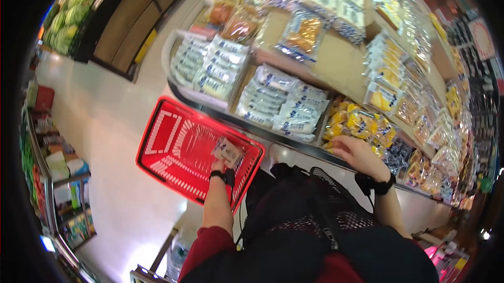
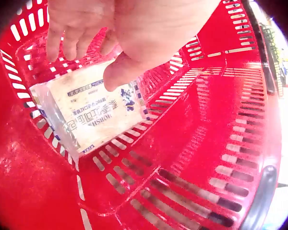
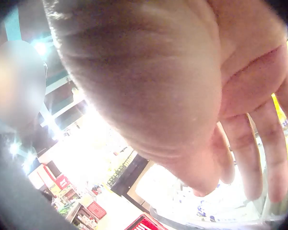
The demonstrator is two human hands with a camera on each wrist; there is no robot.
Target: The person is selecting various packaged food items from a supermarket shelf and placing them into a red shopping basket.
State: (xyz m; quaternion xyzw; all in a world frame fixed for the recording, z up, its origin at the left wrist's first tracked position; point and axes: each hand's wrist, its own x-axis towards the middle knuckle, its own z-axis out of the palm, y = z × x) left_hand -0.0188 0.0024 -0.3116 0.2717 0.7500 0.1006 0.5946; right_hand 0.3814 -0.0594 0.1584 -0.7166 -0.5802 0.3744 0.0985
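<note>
Inside the red basket (image 1: 173, 125), my left hand (image 1: 218, 167) is over a flat clear-wrapped packet (image 1: 229, 151). The left wrist view has this hand (image 2: 120, 33) with its fingers loosely extended and the thumb over the pale printed packet (image 2: 86, 120), which lies against the slotted red wall (image 2: 182, 139); whether the thumb touches it I cannot tell. My right hand (image 1: 362, 156), fingers relaxed and holding nothing visible, is at the display's edge beside yellow packets (image 1: 362, 123). In the right wrist view the palm and spread fingers of that hand (image 3: 192, 96) fill much of the picture.
White packets (image 1: 262, 97) stand in rows in trays along the near side of the display, with bagged bread (image 1: 302, 34) farther back. A dark-edged wooden stand (image 1: 142, 15) is at the upper left, and shelves (image 1: 68, 183) line the left side. Pale floor (image 1: 105, 141) lies between.
</note>
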